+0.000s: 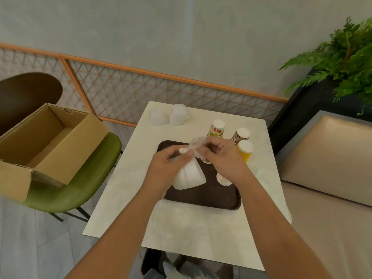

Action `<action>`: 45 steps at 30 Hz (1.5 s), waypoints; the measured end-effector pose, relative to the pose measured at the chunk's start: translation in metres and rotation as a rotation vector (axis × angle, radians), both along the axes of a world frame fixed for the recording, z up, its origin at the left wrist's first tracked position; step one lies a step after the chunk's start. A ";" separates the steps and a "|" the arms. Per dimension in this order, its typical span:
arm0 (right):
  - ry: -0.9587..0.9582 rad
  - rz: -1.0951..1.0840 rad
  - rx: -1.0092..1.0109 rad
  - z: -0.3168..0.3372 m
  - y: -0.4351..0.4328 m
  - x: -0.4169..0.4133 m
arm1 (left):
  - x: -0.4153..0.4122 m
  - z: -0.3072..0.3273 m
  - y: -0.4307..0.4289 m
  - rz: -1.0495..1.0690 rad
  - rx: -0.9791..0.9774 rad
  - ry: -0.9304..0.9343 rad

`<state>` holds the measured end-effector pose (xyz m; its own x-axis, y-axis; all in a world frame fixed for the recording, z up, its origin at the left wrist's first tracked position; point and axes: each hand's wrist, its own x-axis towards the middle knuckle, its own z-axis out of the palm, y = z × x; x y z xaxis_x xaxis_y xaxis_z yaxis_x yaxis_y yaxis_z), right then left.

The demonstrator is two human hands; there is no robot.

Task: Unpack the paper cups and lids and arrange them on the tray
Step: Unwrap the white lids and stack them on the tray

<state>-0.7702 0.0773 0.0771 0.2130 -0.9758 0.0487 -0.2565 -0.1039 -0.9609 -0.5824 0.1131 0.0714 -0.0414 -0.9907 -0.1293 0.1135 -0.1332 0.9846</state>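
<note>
Over the dark brown tray (201, 196), both my hands hold a clear plastic bag of white lids (190, 176). My left hand (169, 168) pinches the bag's neck. My right hand (219, 156) grips the bunched plastic at its top. A stack of paper cups (223, 179) lies on the tray under my right wrist. Three upside-down cup stacks stand on the white table: a patterned one (216, 128), a brown-patterned one (240, 134) and a yellow one (245, 151). Two more bags of lids (169, 115) sit at the table's far edge.
An open cardboard box (46, 146) rests on a green chair (84, 178) to the left. A brown chair stands behind it. A beige bench (326, 178) and a fern (346, 57) are to the right. Crumpled plastic (261, 172) lies right of the tray.
</note>
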 end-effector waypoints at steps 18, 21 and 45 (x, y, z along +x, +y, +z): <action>-0.444 -0.391 -0.011 0.033 -0.025 -0.031 | -0.014 -0.006 0.001 0.001 -0.001 -0.199; -1.150 -0.309 0.141 0.029 -0.024 -0.037 | -0.017 -0.009 0.001 0.037 0.008 -0.195; -0.663 -0.040 0.308 -0.024 0.003 -0.018 | -0.020 -0.007 -0.029 0.025 0.136 0.102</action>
